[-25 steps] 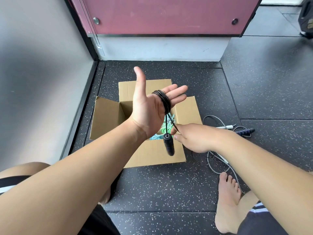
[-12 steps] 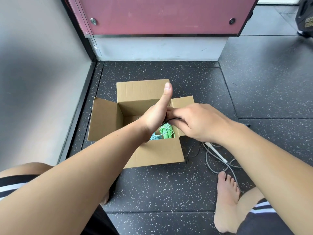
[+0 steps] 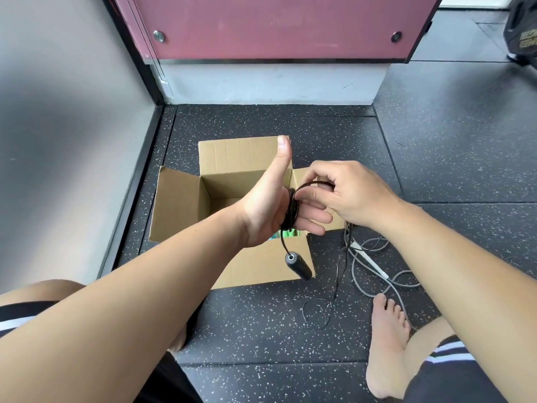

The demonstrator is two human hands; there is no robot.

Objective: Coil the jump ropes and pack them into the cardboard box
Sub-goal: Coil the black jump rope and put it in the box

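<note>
1. coils of the black jump rope (image 3: pixel 292 209) wrap the four straight fingers of the left hand (image 3: pixel 267 210), which is raised over the cardboard box (image 3: pixel 180 205) with its thumb pointing up.
2. one black handle (image 3: pixel 299 267) dangles from the coil on a short length, in front of the box's near wall.
3. the right hand (image 3: pixel 348 193) pinches a loose strand of the same rope between thumb and curled fingers, just beside the left fingertips; the strand arches from the coil to that pinch.
4. more black rope drops below the right wrist and ends in a thin loop on the speckled floor (image 3: pixel 261 330).
5. the box stands open on the floor with its flaps out, and a green rope (image 3: pixel 289 234) shows partly inside, under the left hand.
6. a grey jump rope (image 3: pixel 370 261) with a white handle lies tangled on the floor to the right of the box, near a bare foot (image 3: pixel 386 344).
7. a maroon panel (image 3: pixel 276 24) and a grey wall (image 3: pixel 58 141) stand beyond the box.
</note>
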